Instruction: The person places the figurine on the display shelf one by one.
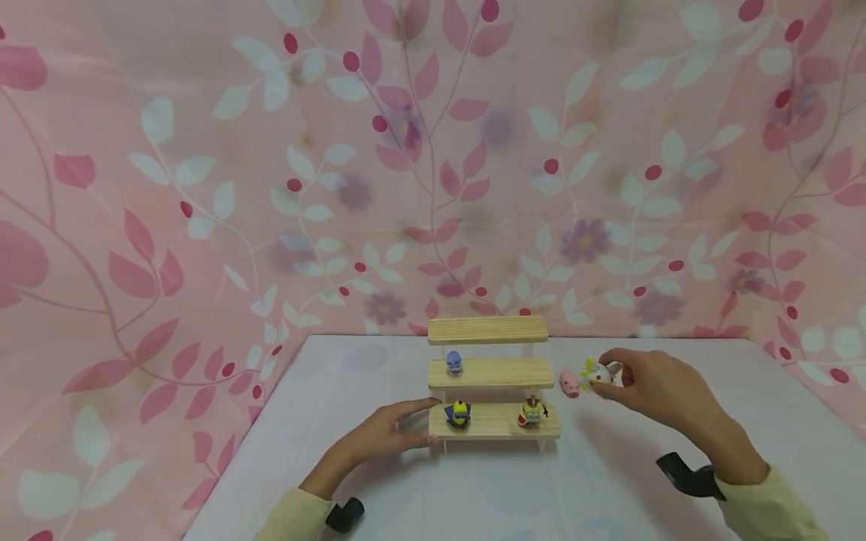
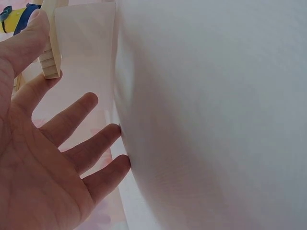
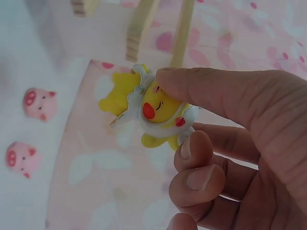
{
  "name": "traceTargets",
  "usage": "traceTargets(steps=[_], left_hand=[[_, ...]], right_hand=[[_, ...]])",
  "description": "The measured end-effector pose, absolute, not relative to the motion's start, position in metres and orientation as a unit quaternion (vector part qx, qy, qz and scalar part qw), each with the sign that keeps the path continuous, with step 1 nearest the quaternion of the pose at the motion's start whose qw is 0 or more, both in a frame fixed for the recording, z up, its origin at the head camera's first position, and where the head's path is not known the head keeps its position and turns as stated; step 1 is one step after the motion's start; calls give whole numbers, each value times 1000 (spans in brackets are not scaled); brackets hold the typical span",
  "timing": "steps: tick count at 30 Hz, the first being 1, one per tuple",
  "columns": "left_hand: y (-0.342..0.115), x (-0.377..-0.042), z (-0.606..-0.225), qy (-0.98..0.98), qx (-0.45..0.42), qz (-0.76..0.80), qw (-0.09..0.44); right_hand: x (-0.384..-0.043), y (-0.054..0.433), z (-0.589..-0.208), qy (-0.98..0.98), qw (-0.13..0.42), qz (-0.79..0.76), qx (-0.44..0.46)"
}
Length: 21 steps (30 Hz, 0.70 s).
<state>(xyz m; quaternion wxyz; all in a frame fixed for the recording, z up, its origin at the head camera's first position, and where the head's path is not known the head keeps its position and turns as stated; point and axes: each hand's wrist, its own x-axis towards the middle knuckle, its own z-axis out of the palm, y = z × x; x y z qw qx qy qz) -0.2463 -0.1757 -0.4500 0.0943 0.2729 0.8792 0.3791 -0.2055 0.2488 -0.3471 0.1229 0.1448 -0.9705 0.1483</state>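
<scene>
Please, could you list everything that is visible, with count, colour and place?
Wooden shelf: 1, pale, three tiers, on table
Upper figurine: 1, blue, middle tier, left
Lower-left figurine: 1, yellow and blue, lowest tier, left
Crowned figurine: 1, yellow and red, lowest tier, right
Pig figurines: 2, pink, right of shelf
Beaked figurine: 1, yellow and white, held up
Table: 1, white, under shelf
Floral backdrop: 1, pink, behind table
Wrist pieces: 2, black, one per arm
Sleeves: 2, cream, on forearms
Left hand: 1, gripping the lowest tier's left end
Right hand: 1, pinching the beaked figurine
</scene>
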Motion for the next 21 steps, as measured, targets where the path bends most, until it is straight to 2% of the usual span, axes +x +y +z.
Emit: traceTargets(steps=[11,21], left_hand=[[-175,-246,-449,882,278,370,89],[-176,-247,-450,882,276,370,93]], right_hand=[[-207,224,-325,-965,136,150,166],[-221,206,-322,-959,135,156,192]])
